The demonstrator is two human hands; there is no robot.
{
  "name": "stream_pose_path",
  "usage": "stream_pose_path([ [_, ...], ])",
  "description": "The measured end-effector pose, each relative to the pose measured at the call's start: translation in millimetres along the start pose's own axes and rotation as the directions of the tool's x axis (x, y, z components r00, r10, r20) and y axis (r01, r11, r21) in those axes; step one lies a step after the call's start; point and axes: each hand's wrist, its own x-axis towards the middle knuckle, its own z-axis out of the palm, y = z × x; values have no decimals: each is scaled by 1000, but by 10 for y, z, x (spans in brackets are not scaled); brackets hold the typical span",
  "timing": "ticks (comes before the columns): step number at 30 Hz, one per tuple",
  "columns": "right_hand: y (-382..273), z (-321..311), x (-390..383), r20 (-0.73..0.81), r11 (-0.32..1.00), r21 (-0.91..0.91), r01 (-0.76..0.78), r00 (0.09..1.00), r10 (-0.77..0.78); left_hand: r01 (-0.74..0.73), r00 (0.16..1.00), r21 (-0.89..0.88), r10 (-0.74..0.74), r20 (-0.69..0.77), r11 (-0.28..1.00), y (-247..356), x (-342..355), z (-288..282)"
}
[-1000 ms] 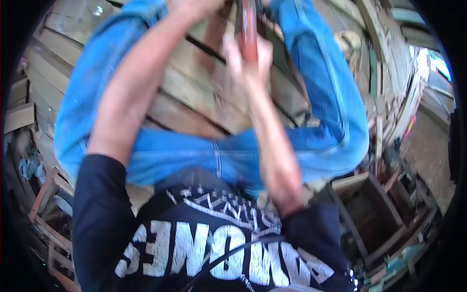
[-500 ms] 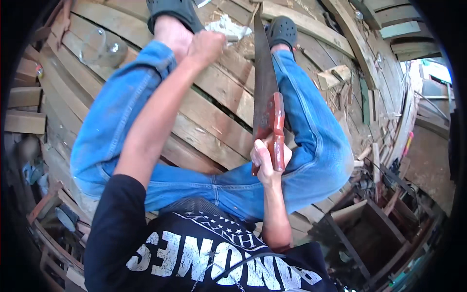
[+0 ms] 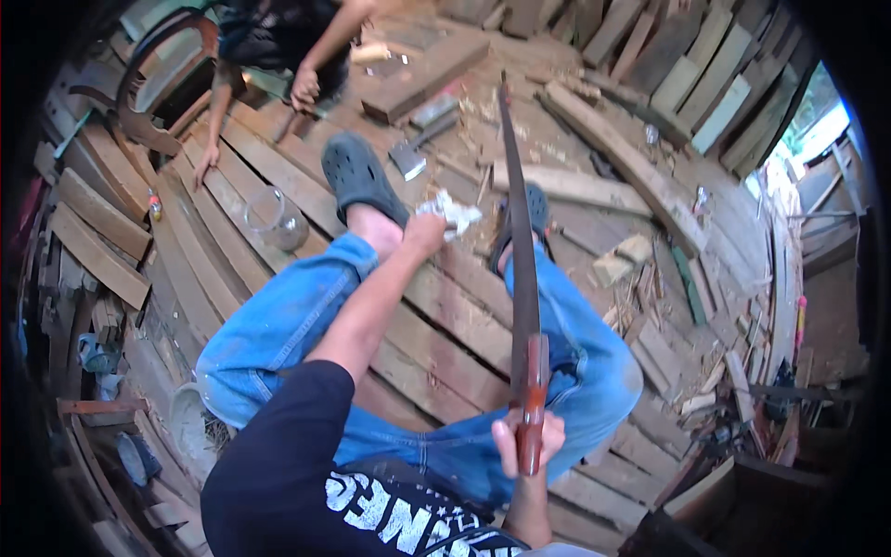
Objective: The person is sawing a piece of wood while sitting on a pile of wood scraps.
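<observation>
My right hand (image 3: 529, 444) is wrapped around the reddish-brown wooden handle of a handsaw (image 3: 523, 269). The long dark blade points away from me, above my right leg, seen nearly edge-on. My left hand (image 3: 425, 234) is closed beside my left shoe (image 3: 355, 176), low over the boards. Its fingers are turned away, so what they hold is hidden. A crumpled white cloth or plastic (image 3: 452, 212) lies right against its fingertips. I sit with both knees bent outward on the plank floor (image 3: 432, 357).
Another person's hand (image 3: 304, 88) grips a tool I cannot make out at the far left; their other hand (image 3: 206, 165) rests on the boards. Nearby are a hatchet (image 3: 413, 153), a clear plastic container (image 3: 276, 218), a thick wood block (image 3: 422, 79), long timbers (image 3: 631, 167) and scraps at right.
The view has tilted up, bringing another person and a hatchet into sight. The saw has turned more edge-on, still in my right hand. My left hand stays closed by the white crumpled thing.
</observation>
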Motion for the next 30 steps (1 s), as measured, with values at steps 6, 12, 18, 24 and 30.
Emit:
stream_pose_path([
  [6,7,-373,-515,55,994,107,-36,998,30,-142,903,-248,23,-428,958,-279,-142,-370],
  [12,284,-1094,-902,108,771,586,-249,967,231,-437,555,-421,-130,-822,795,250,-318,-1743],
  [18,6,-1332,-476,-1,970,205,127,992,-129,-748,554,-603,-242,-797,277,484,-1243,-3040],
  [24,-359,-1516,-511,-42,980,82,180,983,-177,-811,347,-361,-118,-930,460,782,-2178,-3670],
  [30,-737,-1659,-606,-72,960,-102,259,961,-267,-920,17,-22,-17,-1000,392,948,-2302,-3823],
])
